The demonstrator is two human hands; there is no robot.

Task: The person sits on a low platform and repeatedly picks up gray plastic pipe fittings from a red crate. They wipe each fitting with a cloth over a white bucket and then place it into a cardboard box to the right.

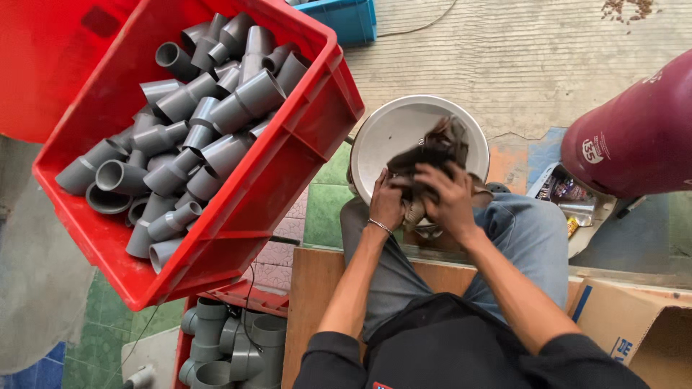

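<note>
A person sits with both hands meeting at the centre of the frame, over their knees. The left hand [388,203], with a thin bracelet at the wrist, and the right hand [448,198] both grip a dark crumpled cloth [432,155]; whether anything is wrapped inside cannot be told. Just above the hands lies a white round basin [393,130] on the floor. A tilted red crate [288,158] fills the upper left, heaped with grey pipe fittings [194,122]. More grey fittings sit at the bottom left. A maroon gas cylinder [634,137] stands at the right edge, and a cardboard box [641,331] occupies the lower right corner.
</note>
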